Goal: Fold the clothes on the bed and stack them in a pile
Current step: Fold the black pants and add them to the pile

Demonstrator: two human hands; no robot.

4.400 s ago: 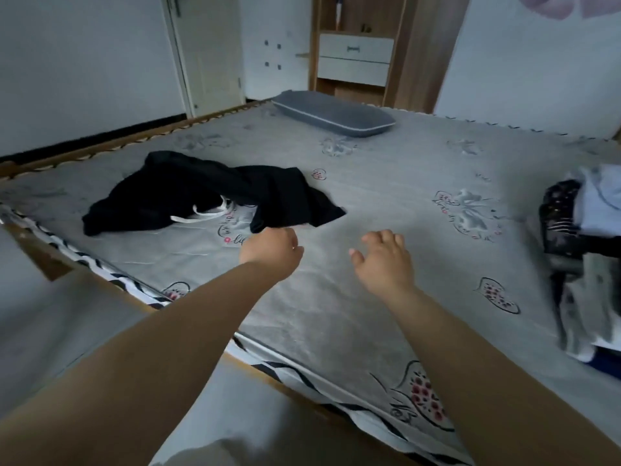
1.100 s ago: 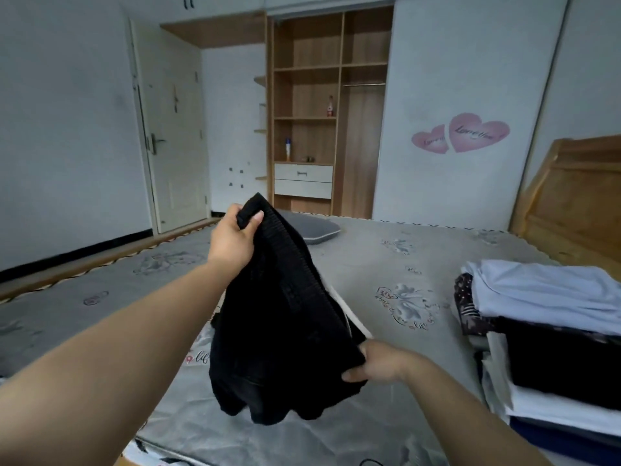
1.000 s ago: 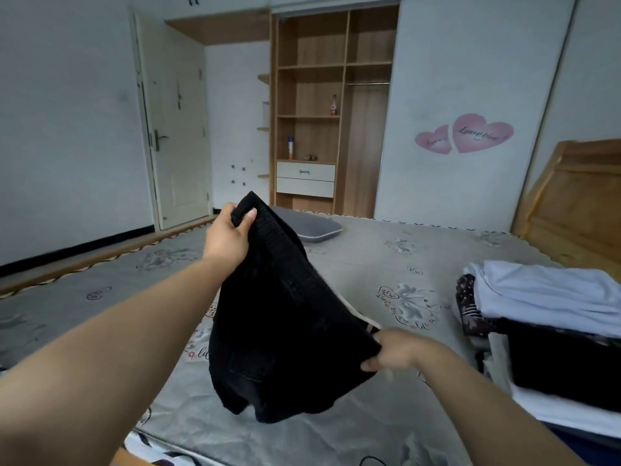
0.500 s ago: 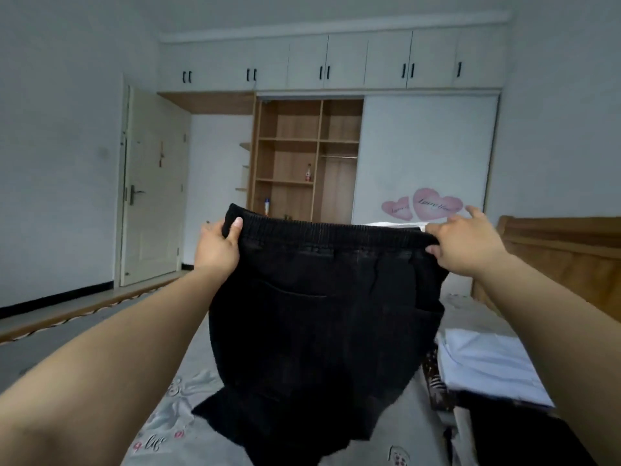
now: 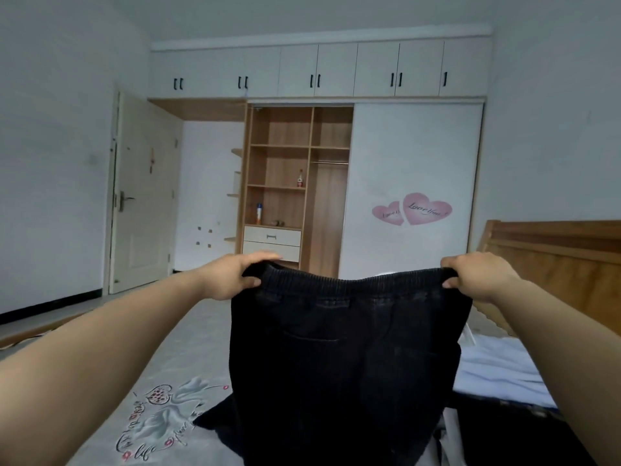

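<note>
- Step in hand, judged: spreading black denim trousers with ribbed elastic waistband [image 5: 346, 348] flat before folding. Best done with waistband kept level and taut, legs hanging straight, then lowered onto grey printed mattress [image 5: 168, 381].
- Left hand [image 5: 232, 277]: fingers curled over left waistband corner, thumb pinching in front.
- Right hand [image 5: 477, 277]: same pinch on right corner.
- Hands well apart.
- Trousers held up over bed; hem touching mattress, beside stacked folded clothes [image 5: 497, 368] at right.

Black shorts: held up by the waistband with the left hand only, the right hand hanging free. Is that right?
Not quite. The head view shows both hands on the black shorts: the left hand grips one end of the waistband and the right hand grips the other. The shorts are held up, as you say.
</note>
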